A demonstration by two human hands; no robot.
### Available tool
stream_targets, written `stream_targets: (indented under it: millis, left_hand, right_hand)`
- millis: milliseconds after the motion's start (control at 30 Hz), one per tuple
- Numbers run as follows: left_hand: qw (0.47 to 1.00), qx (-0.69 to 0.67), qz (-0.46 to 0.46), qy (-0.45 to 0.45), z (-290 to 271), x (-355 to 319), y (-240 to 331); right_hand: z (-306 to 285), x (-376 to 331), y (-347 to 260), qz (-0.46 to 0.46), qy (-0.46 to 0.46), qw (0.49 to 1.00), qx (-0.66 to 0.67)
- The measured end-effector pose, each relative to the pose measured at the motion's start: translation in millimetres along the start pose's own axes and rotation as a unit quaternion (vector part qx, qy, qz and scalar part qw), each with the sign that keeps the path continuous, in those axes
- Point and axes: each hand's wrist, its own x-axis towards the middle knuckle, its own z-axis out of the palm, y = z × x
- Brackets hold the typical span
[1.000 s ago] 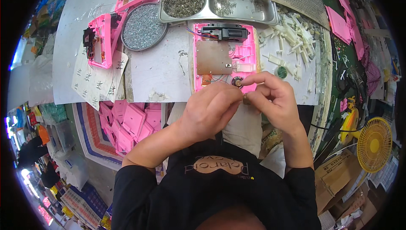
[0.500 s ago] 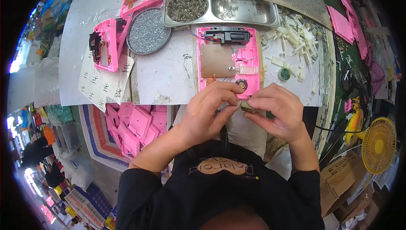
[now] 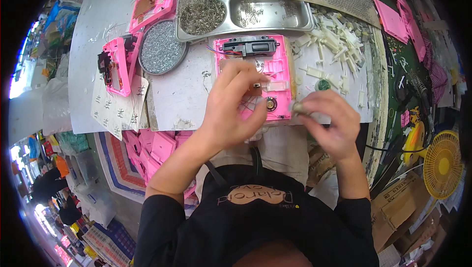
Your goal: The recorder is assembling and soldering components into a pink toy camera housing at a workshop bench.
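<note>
Pink case (image 3: pixel 281 65) lies flat right in front of me, probably so both hands reach it easily. My left hand (image 3: pixel 228 107) spreads over it, thumb and fingers apart; my right hand (image 3: pixel 335 119) pinches a small piece (image 3: pixel 296 108) near its corner.

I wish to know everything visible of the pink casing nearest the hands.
The pink casing looks plastic and lies open side up at the near edge of the worktable. It holds a long black part at its far end, a translucent rectangular piece at right and a round part nearer. The left hand partly hides it; contact is unclear.
</note>
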Motion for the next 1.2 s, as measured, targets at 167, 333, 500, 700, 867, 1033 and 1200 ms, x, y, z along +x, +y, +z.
stream_targets:
  millis: [167, 333, 500, 700, 867, 1033, 1200]
  left_hand:
    - [0.949, 0.280, 0.141, -0.016, 24, 30, -21]
    - [0.964, 0.217, 0.150, -0.025, -3, 7, -30]
    - [0.974, 0.183, 0.133, -0.011, -18, -11, -36]
    - [0.948, 0.291, 0.041, 0.124, -31, 16, -66]
    - [0.944, 0.309, 0.068, 0.096, -30, 1, -64]
    - [0.946, 0.269, 0.111, 0.142, -20, -8, -58]
    - [0.945, 0.263, 0.136, 0.141, -24, -7, -57]
  right_hand:
    - [-6, -5, 15, 0.191, 0.121, 0.964, 0.141]
    - [4, 12, 29, 0.220, 0.053, 0.970, 0.087]
    - [28, 37, 51, 0.090, -0.007, 0.994, -0.069]
    - [32, 43, 53, 0.104, -0.048, 0.986, -0.120]
    - [31, 49, 53, 0.101, -0.079, 0.980, -0.152]
    - [27, 60, 49, 0.050, -0.129, 0.963, -0.232]
    - [21, 71, 39, 0.009, -0.107, 0.963, -0.249]
